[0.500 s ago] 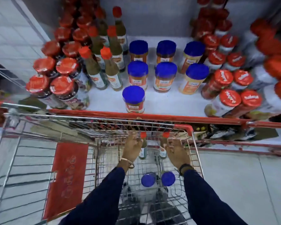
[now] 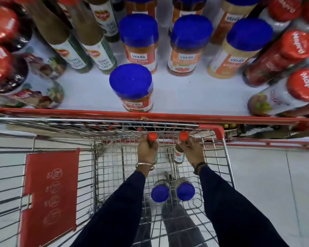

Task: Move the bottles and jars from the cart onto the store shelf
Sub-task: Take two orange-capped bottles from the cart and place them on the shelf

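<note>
Inside the wire cart (image 2: 228, 168), my left hand (image 2: 146, 151) grips a green chilli sauce bottle with an orange-red cap (image 2: 152, 136). My right hand (image 2: 192, 150) grips a second such bottle (image 2: 179, 155), whose label shows below the fingers. Both bottles stand upright near the cart's far wall. Two blue-lidded jars (image 2: 160, 193) (image 2: 185, 191) sit on the cart floor between my forearms. The white store shelf (image 2: 194, 93) lies just beyond the cart, behind its red front rail.
On the shelf stand blue-lidded jars, one (image 2: 131, 86) alone at the front, green chilli sauce bottles (image 2: 96, 50) to the left, and red-lidded jars at far left (image 2: 5, 72) and right (image 2: 292, 56). A red child-seat flap (image 2: 50, 193) lies at the cart's left.
The view has moved closer to the shelf and cart. Both hands have lifted slightly with the two sauce bottles, whose caps now reach the cart's top rim.
</note>
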`<state>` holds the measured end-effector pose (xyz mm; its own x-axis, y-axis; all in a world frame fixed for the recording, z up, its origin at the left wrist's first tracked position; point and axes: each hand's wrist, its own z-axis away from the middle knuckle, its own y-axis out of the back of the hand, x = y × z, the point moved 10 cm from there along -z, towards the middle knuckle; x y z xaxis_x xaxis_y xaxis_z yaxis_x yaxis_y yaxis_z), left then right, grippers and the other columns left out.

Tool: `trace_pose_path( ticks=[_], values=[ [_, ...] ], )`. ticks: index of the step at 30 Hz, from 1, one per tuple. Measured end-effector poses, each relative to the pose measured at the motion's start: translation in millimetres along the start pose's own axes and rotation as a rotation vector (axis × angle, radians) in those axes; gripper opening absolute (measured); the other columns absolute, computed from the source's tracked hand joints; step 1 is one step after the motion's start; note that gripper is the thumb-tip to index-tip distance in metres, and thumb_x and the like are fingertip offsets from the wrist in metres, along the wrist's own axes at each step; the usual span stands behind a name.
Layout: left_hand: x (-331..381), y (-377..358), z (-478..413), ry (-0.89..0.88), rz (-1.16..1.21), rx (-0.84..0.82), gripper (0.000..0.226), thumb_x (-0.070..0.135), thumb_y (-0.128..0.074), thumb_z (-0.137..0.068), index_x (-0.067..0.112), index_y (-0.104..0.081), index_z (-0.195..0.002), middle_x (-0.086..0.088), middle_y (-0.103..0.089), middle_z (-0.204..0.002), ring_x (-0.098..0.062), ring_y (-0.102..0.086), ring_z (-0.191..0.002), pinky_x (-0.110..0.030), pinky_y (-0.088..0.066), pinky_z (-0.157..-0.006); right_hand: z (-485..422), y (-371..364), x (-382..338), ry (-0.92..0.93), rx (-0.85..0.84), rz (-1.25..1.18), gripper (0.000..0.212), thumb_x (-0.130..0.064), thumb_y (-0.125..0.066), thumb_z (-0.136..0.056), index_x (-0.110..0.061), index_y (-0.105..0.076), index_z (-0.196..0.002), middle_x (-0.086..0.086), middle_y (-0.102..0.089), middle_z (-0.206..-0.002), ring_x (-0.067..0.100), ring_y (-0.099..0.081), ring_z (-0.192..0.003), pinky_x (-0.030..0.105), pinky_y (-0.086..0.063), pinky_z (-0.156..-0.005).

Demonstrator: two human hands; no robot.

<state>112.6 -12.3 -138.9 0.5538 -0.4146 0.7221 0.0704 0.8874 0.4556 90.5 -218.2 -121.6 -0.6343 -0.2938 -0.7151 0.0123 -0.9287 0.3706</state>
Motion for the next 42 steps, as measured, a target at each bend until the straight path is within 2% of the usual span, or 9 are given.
trace_pose_path(
  ticks=[7, 10, 14, 18, 21, 24, 30, 36, 42],
  values=[
    [3, 7, 13, -0.101, 0.061, 0.027, 0.02, 0.005, -0.059, -0.084, 0.011, -0.05, -0.1, 0.0, -0.06, -0.079, -0.014, -0.056, -0.07, -0.009, -0.043, -0.057, 8, 7, -1, 0.074, 0.011, 0.061, 0.018, -0.017, -0.07, -0.079, -0.013, -0.064, -0.095, 0.002, -0.066, -0.094, 0.02, -0.061, -0.09, 0.034, -0.045, -0.088],
    [-3, 18, 31, -0.197, 0.034, 0.017, 0.031, 0.018, -0.065, -0.083, 0.013, -0.05, -0.11, -0.001, -0.067, -0.085, -0.016, -0.063, -0.072, -0.019, -0.051, -0.06, 21, 4, -5, 0.088, -0.004, 0.092, 0.024, -0.021, -0.071, -0.078, -0.014, -0.064, -0.1, -0.001, -0.067, -0.093, 0.019, -0.062, -0.092, 0.034, -0.046, -0.088],
    [-4, 49, 58, -0.229, 0.021, 0.06, 0.035, 0.01, -0.067, -0.081, 0.012, -0.052, -0.113, -0.004, -0.067, -0.09, -0.027, -0.065, -0.084, -0.035, -0.052, -0.075, 46, 2, -23, 0.139, 0.003, 0.174, 0.025, -0.029, -0.071, -0.078, -0.016, -0.064, -0.098, -0.001, -0.067, -0.093, 0.019, -0.062, -0.09, 0.029, -0.043, -0.08],
    [17, 89, 89, -0.318, 0.029, 0.092, 0.033, 0.009, -0.067, -0.081, 0.011, -0.055, -0.112, 0.007, -0.063, -0.089, -0.013, -0.061, -0.081, -0.015, -0.048, -0.07, 83, 3, -55, 0.244, 0.052, 0.214, 0.027, -0.03, -0.072, -0.077, -0.016, -0.067, -0.099, 0.001, -0.071, -0.094, 0.017, -0.063, -0.086, 0.028, -0.048, -0.079],
    [35, 122, 114, -0.37, 0.067, 0.093, 0.031, 0.01, -0.068, -0.08, 0.016, -0.055, -0.108, 0.011, -0.063, -0.088, -0.013, -0.063, -0.083, -0.018, -0.047, -0.07, 118, 4, -87, 0.326, 0.097, 0.204, 0.041, -0.029, -0.073, -0.076, -0.017, -0.061, -0.113, -0.002, -0.069, -0.097, 0.014, -0.062, -0.089, 0.024, -0.045, -0.082],
    [55, 158, 138, -0.425, 0.098, 0.115, 0.032, 0.013, -0.071, -0.079, 0.021, -0.055, -0.106, 0.012, -0.065, -0.092, -0.004, -0.062, -0.085, -0.007, -0.048, -0.071, 153, 6, -123, 0.424, 0.12, 0.172, 0.047, -0.027, -0.074, -0.074, -0.018, -0.059, -0.118, 0.003, -0.07, -0.105, 0.017, -0.065, -0.092, 0.032, -0.053, -0.086],
    [101, 229, 170, -0.489, 0.238, 0.212, 0.035, 0.009, -0.075, -0.072, 0.02, -0.06, -0.101, 0.01, -0.068, -0.091, 0.008, -0.063, -0.083, -0.025, -0.056, -0.077, 216, 4, -205, 0.594, 0.116, 0.138, 0.046, -0.024, -0.075, -0.073, -0.021, -0.059, -0.116, -0.001, -0.069, -0.104, 0.01, -0.063, -0.09, 0.033, -0.053, -0.087],
    [167, 295, 191, -0.591, 0.355, 0.278, 0.036, 0.006, -0.077, -0.069, 0.028, -0.061, -0.093, 0.007, -0.071, -0.09, -0.001, -0.066, -0.084, -0.015, -0.05, -0.079, 265, 13, -295, 0.791, 0.186, 0.021, 0.044, -0.027, -0.078, -0.069, -0.029, -0.06, -0.109, -0.02, -0.063, -0.087, -0.013, -0.058, -0.08, 0.009, -0.049, -0.069],
    [225, 352, 196, -0.731, 0.413, 0.388, 0.036, 0.007, -0.076, -0.071, 0.029, -0.057, -0.092, 0.014, -0.066, -0.086, 0.008, -0.061, -0.078, -0.008, -0.048, -0.074, 283, 13, -367, 0.927, 0.268, -0.021, 0.042, -0.025, -0.077, -0.071, -0.021, -0.059, -0.109, -0.017, -0.061, -0.087, 0.0, -0.057, -0.079, 0.024, -0.053, -0.073]
  ],
)
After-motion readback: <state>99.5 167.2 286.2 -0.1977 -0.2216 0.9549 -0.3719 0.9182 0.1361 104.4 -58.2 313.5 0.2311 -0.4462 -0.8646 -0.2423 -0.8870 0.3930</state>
